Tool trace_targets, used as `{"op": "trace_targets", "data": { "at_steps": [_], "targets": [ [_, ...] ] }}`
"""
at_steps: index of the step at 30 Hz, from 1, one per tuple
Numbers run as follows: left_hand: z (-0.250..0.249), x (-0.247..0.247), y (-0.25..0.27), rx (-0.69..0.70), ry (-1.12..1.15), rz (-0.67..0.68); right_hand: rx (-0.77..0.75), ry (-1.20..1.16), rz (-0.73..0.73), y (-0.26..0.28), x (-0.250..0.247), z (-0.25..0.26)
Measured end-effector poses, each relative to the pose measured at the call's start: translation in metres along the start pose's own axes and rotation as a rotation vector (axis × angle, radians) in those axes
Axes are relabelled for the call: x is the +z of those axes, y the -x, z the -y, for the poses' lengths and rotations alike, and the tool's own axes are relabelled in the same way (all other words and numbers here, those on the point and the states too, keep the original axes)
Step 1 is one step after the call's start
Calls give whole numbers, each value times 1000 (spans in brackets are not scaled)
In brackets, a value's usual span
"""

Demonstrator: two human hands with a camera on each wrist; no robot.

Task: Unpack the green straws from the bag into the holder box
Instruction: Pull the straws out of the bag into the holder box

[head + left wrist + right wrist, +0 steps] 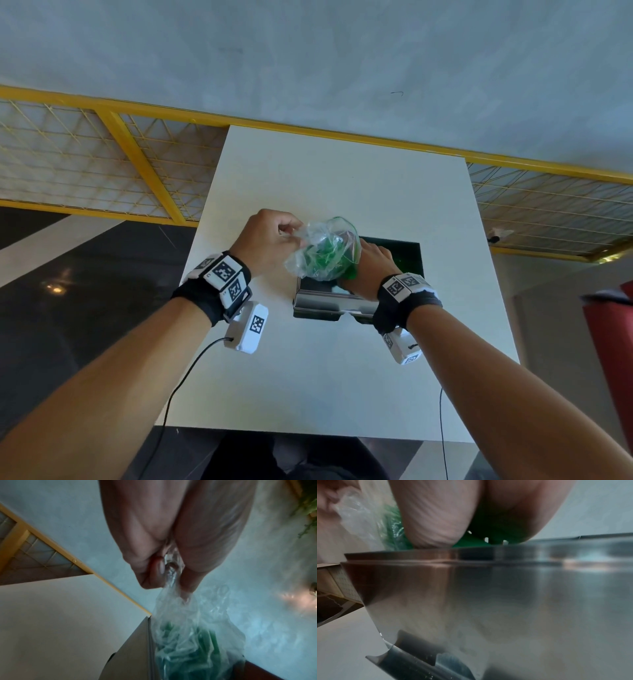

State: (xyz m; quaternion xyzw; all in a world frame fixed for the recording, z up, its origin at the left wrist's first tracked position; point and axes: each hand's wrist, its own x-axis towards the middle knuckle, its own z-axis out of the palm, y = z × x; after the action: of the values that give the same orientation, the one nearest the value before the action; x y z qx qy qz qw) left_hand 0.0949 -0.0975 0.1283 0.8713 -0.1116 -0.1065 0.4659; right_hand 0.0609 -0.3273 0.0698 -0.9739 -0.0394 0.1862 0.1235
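A clear plastic bag (317,251) full of green straws (323,260) hangs over the steel holder box (329,303) on the white table. My left hand (274,240) pinches the bag's gathered top (171,573) between thumb and fingers. My right hand (368,265) wraps around the green straws (471,542) at the bag's right side, just above the box's rim (488,555). The box's lid (404,257) stands open behind; its inside is mostly hidden by the bag and the hands.
The white table (335,370) has bare surface in front of the box. A yellow mesh railing (137,164) runs behind the table. A red object (613,329) stands at the right edge. Sensor cables hang from both wrists.
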Motion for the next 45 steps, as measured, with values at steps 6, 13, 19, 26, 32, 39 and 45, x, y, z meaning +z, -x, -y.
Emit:
{"op": "trace_targets", "data": {
  "at_steps": [6, 13, 19, 26, 32, 39, 45],
  "targets": [
    [-17, -8, -1, -33, 9, -48, -23, 15, 13, 3, 0, -6],
    [-5, -26, -4, -206, 155, -136, -28, -21, -21, 7, -5, -6],
    [-6, -40, -1, -252, 296, -272, -29, 6, -20, 8, -3, -5],
    [4, -57, 5, -270, 326, -332, -31, 65, -3, 9, -7, -3],
    [18, -65, 12, -265, 315, -355, -44, -46, -9, 15, -12, -2],
    [32, -67, 15, -316, 339, -421, -42, -212, -76, 30, -21, 7],
    [42, -73, 21, -389, 337, -502, -68, -306, -282, 31, -15, 5]
  ]
}}
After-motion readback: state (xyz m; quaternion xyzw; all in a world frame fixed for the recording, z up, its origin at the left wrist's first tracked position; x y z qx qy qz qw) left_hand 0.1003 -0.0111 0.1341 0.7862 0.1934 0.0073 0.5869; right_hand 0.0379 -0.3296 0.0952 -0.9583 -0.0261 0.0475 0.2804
